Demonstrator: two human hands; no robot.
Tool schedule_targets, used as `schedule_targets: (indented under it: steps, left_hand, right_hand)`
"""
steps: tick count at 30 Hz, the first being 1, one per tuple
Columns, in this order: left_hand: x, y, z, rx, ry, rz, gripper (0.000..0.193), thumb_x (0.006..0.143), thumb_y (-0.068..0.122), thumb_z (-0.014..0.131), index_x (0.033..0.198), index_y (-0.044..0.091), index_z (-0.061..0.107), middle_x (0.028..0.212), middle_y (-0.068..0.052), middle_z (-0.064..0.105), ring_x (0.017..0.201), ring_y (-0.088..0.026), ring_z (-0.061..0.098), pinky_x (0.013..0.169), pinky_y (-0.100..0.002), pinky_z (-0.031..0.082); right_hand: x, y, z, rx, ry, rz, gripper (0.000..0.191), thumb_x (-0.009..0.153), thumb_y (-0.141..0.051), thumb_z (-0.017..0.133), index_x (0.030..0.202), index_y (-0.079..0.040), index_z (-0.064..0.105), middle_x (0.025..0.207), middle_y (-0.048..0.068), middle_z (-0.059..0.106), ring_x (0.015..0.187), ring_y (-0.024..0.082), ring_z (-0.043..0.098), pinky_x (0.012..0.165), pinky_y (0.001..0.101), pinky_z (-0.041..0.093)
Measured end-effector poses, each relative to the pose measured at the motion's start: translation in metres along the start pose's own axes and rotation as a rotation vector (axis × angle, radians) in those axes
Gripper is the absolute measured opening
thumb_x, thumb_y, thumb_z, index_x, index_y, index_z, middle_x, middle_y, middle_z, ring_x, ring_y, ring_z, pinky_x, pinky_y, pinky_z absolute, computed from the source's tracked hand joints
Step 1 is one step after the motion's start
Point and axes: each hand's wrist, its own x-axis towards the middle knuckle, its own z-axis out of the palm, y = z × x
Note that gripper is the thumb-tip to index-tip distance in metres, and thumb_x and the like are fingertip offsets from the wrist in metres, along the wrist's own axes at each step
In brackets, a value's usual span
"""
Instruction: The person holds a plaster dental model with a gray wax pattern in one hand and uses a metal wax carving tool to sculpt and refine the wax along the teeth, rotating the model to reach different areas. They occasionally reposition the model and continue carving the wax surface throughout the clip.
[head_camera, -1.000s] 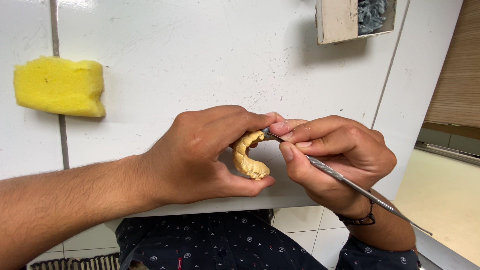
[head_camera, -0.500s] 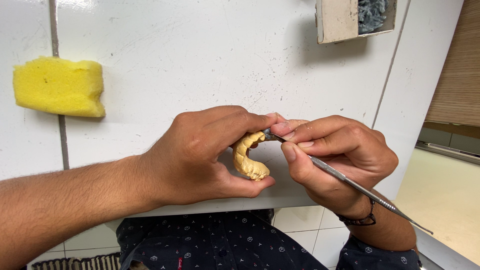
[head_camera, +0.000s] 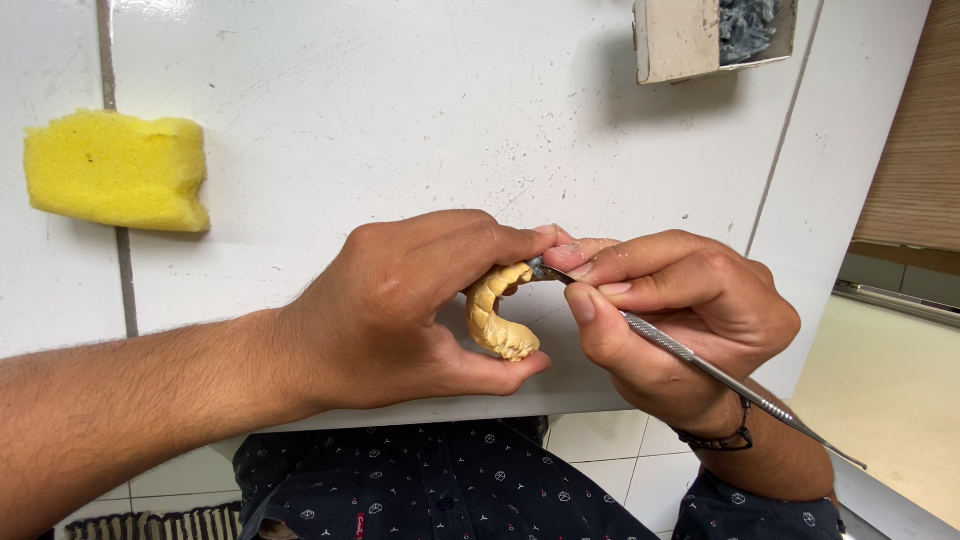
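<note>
Left hand (head_camera: 400, 310): pinches curved tan tooth-arch cast (head_camera: 495, 315). Right hand (head_camera: 680, 310): grips slim steel carving tool (head_camera: 700, 362) (tip on cast). Yellow sponge block (head_camera: 118, 170) apart.

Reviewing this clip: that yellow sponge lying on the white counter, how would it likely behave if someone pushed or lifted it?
The yellow sponge looks porous and blocky, so it is probably light for its size and would likely squash under fingers. It lies flat on the white counter, so a push should slide it, not roll or tip it. Its rough surface suggests an easy grip.
</note>
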Motion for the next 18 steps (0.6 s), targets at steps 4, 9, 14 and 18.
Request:
schedule_targets:
  steps: [4, 9, 14, 18]
  left_hand:
    - [0.0004, -0.0007, -0.0004, 0.009, -0.002, 0.007, 0.059, 0.082, 0.026, 0.092, 0.126, 0.001, 0.062, 0.097, -0.006, 0.07, 0.09, -0.016, 0.073, 0.073, -0.026, 0.063]
    - [0.001, -0.0004, 0.0002, 0.008, -0.008, -0.006, 0.058, 0.082, 0.025, 0.091, 0.126, 0.001, 0.062, 0.094, -0.005, 0.069, 0.087, -0.015, 0.073, 0.07, -0.026, 0.063]
    - [-0.0002, -0.0002, -0.0004, 0.01, 0.0, 0.01, 0.058, 0.084, 0.026, 0.091, 0.128, 0.001, 0.061, 0.097, -0.005, 0.07, 0.09, -0.015, 0.073, 0.072, -0.025, 0.063]
    - [-0.0005, -0.0004, -0.0004, 0.016, -0.007, -0.006, 0.057, 0.083, 0.025, 0.091, 0.126, 0.002, 0.061, 0.093, -0.005, 0.069, 0.086, -0.014, 0.073, 0.069, -0.026, 0.062]
  right_hand:
    - [-0.0005, 0.0005, 0.0006, -0.032, -0.002, -0.013, 0.019, 0.094, 0.008, 0.073, 0.091, -0.002, 0.057, 0.1, 0.019, 0.072, 0.101, 0.026, 0.077, 0.095, 0.0399, 0.069]
    - [0.0, 0.0009, -0.001, 0.009, -0.009, -0.004, 0.018, 0.094, 0.007, 0.073, 0.091, -0.002, 0.057, 0.1, 0.019, 0.072, 0.101, 0.026, 0.077, 0.095, 0.0399, 0.069]
    - [-0.0008, 0.0002, 0.0001, -0.011, 0.005, -0.001, 0.019, 0.094, 0.007, 0.074, 0.091, -0.001, 0.057, 0.099, 0.019, 0.072, 0.1, 0.026, 0.077, 0.094, 0.0399, 0.069]
    - [-0.0013, 0.0023, -0.001, -0.02, -0.009, -0.017, 0.019, 0.093, 0.007, 0.074, 0.09, -0.001, 0.057, 0.097, 0.019, 0.072, 0.099, 0.026, 0.077, 0.094, 0.0405, 0.069]
